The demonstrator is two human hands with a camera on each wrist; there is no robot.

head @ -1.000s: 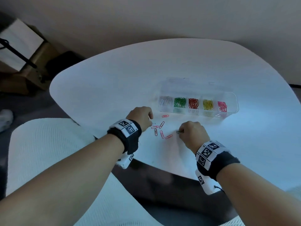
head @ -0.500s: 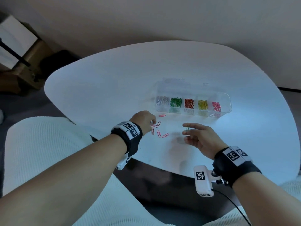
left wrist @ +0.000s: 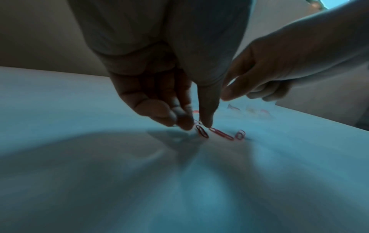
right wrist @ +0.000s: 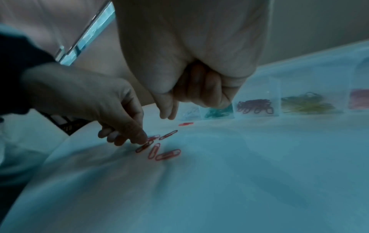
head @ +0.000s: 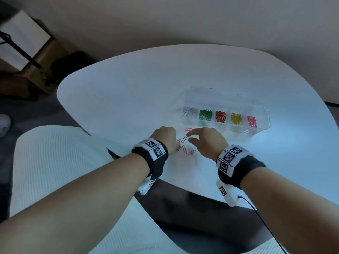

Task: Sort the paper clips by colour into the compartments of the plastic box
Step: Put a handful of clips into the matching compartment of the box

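Several pink paper clips [head: 184, 149] lie loose on the white table [head: 128, 99], just in front of the clear plastic box [head: 265, 111]. Its compartments hold white, green [head: 205, 114], red, yellow and pink [head: 251, 121] clips. My left hand [head: 175, 143] points its fingertips down at the table, and thumb and forefinger pinch one pink clip [right wrist: 144, 145]. My right hand [head: 189, 137] hovers over another pink clip [head: 184, 139]. Its thumb and forefinger are a little apart and its other fingers are curled into the palm. Whether they hold anything is hidden.
The table's front edge runs just under both wrists. A white ribbed cushion [head: 55, 162] lies below it on the left. A cardboard box [head: 27, 52] stands on the floor at the far left. A thin cable [head: 266, 226] trails from my right wrist.
My right hand, which held a green clip off to the right, has swung left and now hangs over the pink clips; the green clip is out of sight. My left hand stays put.
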